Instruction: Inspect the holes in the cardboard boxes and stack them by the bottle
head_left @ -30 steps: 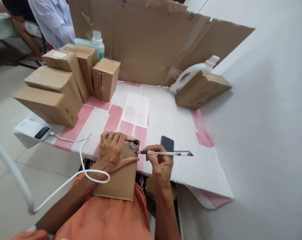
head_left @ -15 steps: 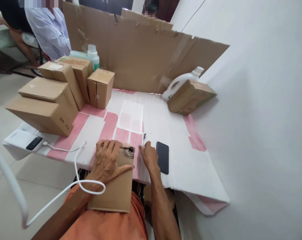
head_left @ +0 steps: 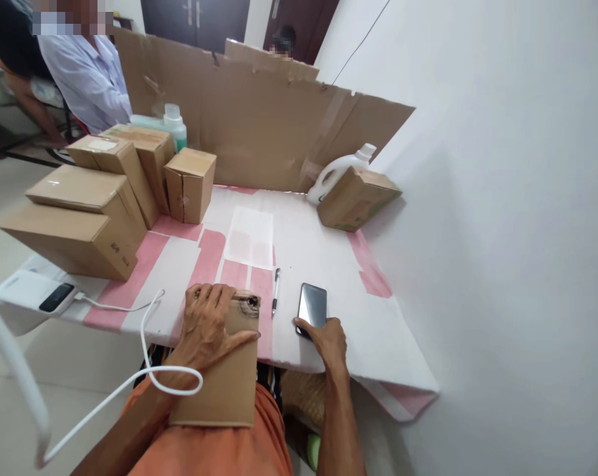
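My left hand (head_left: 207,324) presses on a flat brown cardboard box (head_left: 219,390) that leans from my lap against the table's near edge. Its fingers are curled over the box's top edge, and a dark scribbled spot marks the box's top right corner. My right hand (head_left: 328,340) is at the near end of a black phone (head_left: 312,304) on the white and pink table cover (head_left: 328,251), fingers closed on the phone's lower edge. A pen (head_left: 275,291) lies loose on the cover between box and phone.
Stacked cardboard boxes (head_left: 75,225) and a small upright box (head_left: 189,182) fill the left. A white power bank (head_left: 26,291) with a cable (head_left: 145,317) sits at the left edge. A cardboard screen (head_left: 259,125), green bottle (head_left: 172,125), white jug (head_left: 338,172) and tilted box (head_left: 355,198) stand behind. A person (head_left: 88,73) sits back left.
My right hand put the pen down on the table and moved right and back to the phone's near end. My left hand stayed on the box. My view tilted up.
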Demonstrator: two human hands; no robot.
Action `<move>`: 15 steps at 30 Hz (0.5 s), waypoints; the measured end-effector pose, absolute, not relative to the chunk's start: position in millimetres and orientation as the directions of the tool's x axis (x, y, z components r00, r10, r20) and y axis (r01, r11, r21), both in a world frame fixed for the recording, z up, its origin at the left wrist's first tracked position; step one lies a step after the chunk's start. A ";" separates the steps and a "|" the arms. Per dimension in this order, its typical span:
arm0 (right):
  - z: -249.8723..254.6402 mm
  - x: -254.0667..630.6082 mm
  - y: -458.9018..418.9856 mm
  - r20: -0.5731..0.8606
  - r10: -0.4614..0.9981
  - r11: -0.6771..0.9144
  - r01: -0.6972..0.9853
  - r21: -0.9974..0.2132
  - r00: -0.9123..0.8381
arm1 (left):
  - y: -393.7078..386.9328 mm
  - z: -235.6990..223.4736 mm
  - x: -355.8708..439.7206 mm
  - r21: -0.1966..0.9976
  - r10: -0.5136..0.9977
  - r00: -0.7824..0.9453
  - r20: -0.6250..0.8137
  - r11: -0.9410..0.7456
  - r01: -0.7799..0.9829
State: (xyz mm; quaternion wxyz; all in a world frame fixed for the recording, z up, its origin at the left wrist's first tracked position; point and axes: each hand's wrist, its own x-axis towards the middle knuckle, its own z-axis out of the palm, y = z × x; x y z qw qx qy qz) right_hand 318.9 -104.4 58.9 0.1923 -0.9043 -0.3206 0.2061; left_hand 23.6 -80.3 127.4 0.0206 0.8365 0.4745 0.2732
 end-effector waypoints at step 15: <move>132.1 202.6 -183.5 -0.334 0.941 -0.251 -0.545 -0.800 0.056 | -80.5 126.5 24.2 0.336 0.824 0.392 0.408 -0.535 0.775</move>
